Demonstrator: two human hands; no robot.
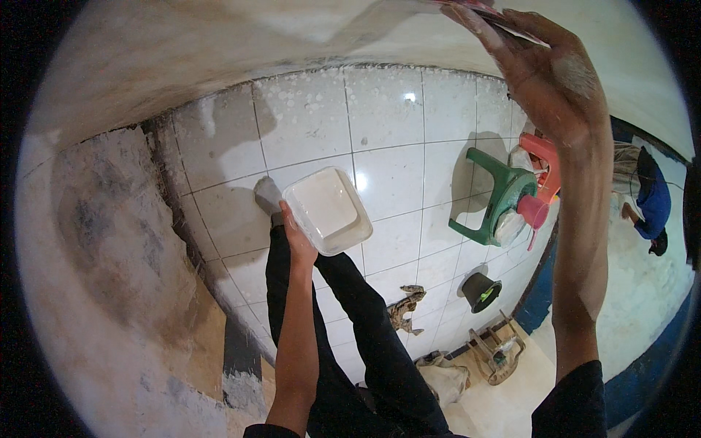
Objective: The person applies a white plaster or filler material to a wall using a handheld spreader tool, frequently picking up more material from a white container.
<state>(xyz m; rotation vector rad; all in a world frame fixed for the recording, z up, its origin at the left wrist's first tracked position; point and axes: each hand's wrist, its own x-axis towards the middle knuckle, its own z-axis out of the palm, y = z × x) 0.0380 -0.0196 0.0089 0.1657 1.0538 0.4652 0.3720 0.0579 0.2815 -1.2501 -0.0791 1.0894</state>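
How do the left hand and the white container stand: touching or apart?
Touching. The head view shows the left hand pressed against the left side of the white container, with no gap between.

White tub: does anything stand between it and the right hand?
Nothing visible: the left hand holds the tub, and only tiles and wall show between it and the right hand. The stool stands aside.
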